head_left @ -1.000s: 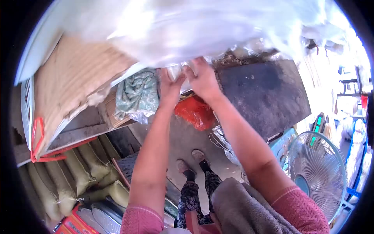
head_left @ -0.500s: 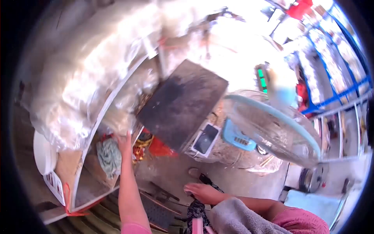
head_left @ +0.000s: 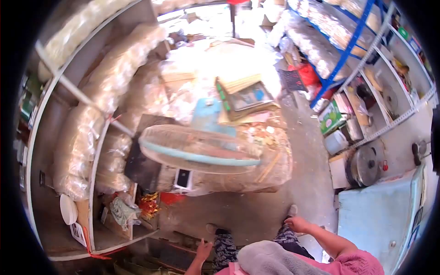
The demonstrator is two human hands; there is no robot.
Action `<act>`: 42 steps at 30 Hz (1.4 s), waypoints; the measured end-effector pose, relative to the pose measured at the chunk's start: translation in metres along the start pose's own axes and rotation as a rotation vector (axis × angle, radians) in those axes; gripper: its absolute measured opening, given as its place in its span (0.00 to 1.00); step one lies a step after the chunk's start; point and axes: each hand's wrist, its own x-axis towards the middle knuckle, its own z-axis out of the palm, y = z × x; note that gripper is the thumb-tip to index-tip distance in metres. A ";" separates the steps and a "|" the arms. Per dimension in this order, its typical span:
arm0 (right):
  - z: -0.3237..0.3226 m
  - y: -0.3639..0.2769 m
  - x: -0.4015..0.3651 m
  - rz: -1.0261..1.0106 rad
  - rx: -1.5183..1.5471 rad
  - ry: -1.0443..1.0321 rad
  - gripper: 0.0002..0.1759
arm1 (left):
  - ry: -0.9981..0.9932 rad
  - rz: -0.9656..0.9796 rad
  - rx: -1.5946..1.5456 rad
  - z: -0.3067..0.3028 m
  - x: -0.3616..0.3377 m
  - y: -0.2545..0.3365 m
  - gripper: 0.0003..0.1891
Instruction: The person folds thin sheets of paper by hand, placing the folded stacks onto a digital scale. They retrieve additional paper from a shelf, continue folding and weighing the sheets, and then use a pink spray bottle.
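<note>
Low in the view, my left hand hangs beside my left leg, fingers apart and holding nothing. My right hand is by my right knee; its fingers are bent and small in view, so whether they hold anything is unclear. A grey towel lies over my front. Ahead stands a fan with a pale blue rim, over the near part of a cluttered low table. A phone on a white box sits at the table's near edge, next to a dark board.
Shelves with plastic-wrapped bundles stand at the left, a cloth on a lower one. A framed tray lies on the table. At the right are a blue-topped cabinet, a lidded pot and blue racks.
The view has swung round to show more of the right side. My left hand has come away from the cloth on the shelf and down to my side. My right hand appears farther right.
</note>
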 end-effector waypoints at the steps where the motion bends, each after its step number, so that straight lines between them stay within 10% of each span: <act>1: -0.026 0.021 -0.017 0.038 -0.016 -0.016 0.16 | -0.070 -0.036 0.009 0.033 -0.016 0.013 0.38; 4: -0.109 0.085 -0.058 0.014 0.077 0.079 0.16 | -0.052 -0.015 0.428 0.122 -0.041 0.052 0.38; 9: -0.246 0.168 -0.121 -0.115 0.245 0.410 0.16 | -0.092 0.081 0.276 0.244 -0.068 0.173 0.37; 15: -0.485 0.089 -0.182 -0.475 0.284 0.748 0.25 | -0.073 0.087 0.226 0.314 -0.055 0.297 0.35; 18: -0.569 0.047 -0.191 -0.939 0.464 0.970 0.47 | -0.072 0.005 0.250 0.333 -0.035 0.313 0.36; 24: -0.676 0.012 -0.199 -1.409 0.168 1.111 0.42 | 0.089 -0.090 0.335 0.360 0.025 0.327 0.35; 33: -0.809 0.055 -0.176 -1.486 -0.026 1.175 0.35 | 0.131 -0.131 0.010 0.412 0.151 0.438 0.30; 35: -0.847 0.078 -0.160 -1.507 -0.058 1.176 0.34 | 0.084 -0.198 0.163 0.424 0.123 0.549 0.27; 37: -0.890 0.104 -0.141 -1.514 -0.097 1.175 0.32 | 0.283 0.122 0.252 0.460 0.205 0.469 0.25; 39: -0.932 0.122 -0.121 -1.514 -0.129 1.173 0.31 | 0.201 0.077 0.111 0.489 0.221 0.486 0.23; 40: -0.950 0.129 -0.109 -1.515 -0.141 1.171 0.30 | 0.094 -0.005 0.254 0.490 0.169 0.600 0.24; 42: -0.983 0.136 -0.081 -1.512 -0.129 1.158 0.29 | 0.097 0.061 0.060 0.518 0.215 0.565 0.26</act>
